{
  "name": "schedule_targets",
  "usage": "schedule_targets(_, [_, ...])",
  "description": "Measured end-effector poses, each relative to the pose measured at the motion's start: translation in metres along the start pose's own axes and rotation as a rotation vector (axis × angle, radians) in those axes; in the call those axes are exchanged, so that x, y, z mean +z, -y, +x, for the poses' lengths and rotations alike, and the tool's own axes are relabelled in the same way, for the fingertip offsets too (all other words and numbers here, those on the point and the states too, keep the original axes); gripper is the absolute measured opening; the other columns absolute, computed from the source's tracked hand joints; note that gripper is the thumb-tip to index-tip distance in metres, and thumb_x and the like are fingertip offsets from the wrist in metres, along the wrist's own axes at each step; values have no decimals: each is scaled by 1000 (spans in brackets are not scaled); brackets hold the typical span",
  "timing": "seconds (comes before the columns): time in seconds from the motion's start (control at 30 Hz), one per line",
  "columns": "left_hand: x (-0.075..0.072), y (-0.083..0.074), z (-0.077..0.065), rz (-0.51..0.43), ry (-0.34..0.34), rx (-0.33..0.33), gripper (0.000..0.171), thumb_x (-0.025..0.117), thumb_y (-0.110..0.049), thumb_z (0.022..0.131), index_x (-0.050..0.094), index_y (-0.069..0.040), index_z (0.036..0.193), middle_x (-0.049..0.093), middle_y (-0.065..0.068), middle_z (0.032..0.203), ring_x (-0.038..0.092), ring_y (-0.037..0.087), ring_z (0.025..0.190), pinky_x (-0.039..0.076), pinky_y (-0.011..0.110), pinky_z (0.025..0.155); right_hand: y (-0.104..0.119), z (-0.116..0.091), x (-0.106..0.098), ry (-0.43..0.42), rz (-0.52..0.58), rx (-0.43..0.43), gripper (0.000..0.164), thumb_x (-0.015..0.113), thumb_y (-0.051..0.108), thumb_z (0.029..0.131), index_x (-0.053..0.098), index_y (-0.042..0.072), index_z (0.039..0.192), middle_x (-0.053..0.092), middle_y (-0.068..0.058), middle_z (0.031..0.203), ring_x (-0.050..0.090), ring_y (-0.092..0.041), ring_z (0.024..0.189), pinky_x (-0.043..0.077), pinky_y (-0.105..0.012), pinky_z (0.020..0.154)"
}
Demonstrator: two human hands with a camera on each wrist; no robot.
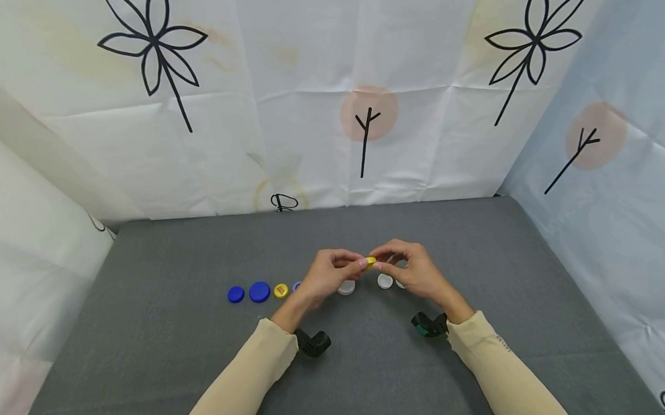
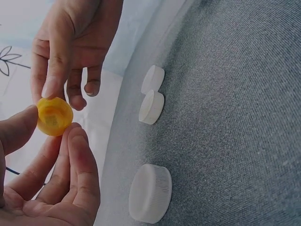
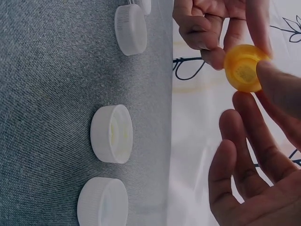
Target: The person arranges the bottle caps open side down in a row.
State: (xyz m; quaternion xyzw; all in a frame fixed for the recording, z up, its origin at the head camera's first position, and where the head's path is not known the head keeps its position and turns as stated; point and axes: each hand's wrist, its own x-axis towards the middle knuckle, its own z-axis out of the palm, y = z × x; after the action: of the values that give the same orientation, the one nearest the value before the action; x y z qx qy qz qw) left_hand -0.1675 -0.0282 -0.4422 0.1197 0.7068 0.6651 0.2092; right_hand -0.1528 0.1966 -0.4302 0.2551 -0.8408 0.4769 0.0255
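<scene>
A small yellow bottle cap (image 1: 371, 262) is held up over the table between both hands. In the left wrist view the hollow inside of the yellow cap (image 2: 55, 117) faces the camera. My left hand (image 1: 331, 273) pinches it at one side between thumb and fingertips. From the other side my right hand (image 1: 416, 271) pinches the same cap with thumb and finger, seen close in the right wrist view on the yellow cap (image 3: 244, 68). Below the hands lie white caps, one near the left hand (image 1: 346, 287) and two under the right, such as this white cap (image 1: 384, 281).
On the grey table (image 1: 340, 380), a row of caps runs left: a small blue cap (image 1: 236, 294), a larger blue cap (image 1: 260, 292), a yellow cap with red print (image 1: 281, 291) and a pale purple-blue cap (image 1: 296, 286) partly behind the left hand. White patterned cloth (image 1: 302, 147) borders the table.
</scene>
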Motion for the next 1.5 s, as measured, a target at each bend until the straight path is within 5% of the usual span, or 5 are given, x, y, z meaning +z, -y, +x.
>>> schedule_targets(0.13, [-1, 2, 0, 39, -18, 27, 25, 72, -20, 97, 73, -2, 115, 74, 14, 109, 70, 30, 103, 55, 44, 90, 1, 1, -3, 54, 15, 42, 20, 72, 10, 95, 75, 7, 115, 70, -4, 109, 65, -27, 97, 54, -42, 83])
schedule_targets(0.5, [3, 5, 1, 239, -33, 269, 23, 77, -6, 91, 73, -2, 113, 72, 9, 105, 70, 17, 91, 57, 30, 81, -3, 1, -5, 129, 20, 97, 28, 76, 12, 93, 72, 4, 120, 70, -7, 111, 65, -28, 99, 53, -45, 86])
schedule_targets(1.03, [10, 17, 6, 741, -44, 295, 21, 84, -16, 87, 76, -9, 105, 72, 2, 99, 59, 21, 94, 46, 40, 87, -20, -5, 13, 153, -232, 72, 26, 81, 18, 88, 75, 12, 112, 67, -1, 112, 60, -24, 103, 48, -46, 86])
schedule_targets(1.5, [16, 26, 7, 951, -53, 298, 21, 85, -22, 85, 78, -13, 103, 67, 0, 96, 55, 19, 89, 46, 39, 82, -21, -9, 24, 163, -384, 50, 20, 82, 15, 87, 77, 12, 105, 62, -6, 110, 52, -28, 102, 37, -57, 89])
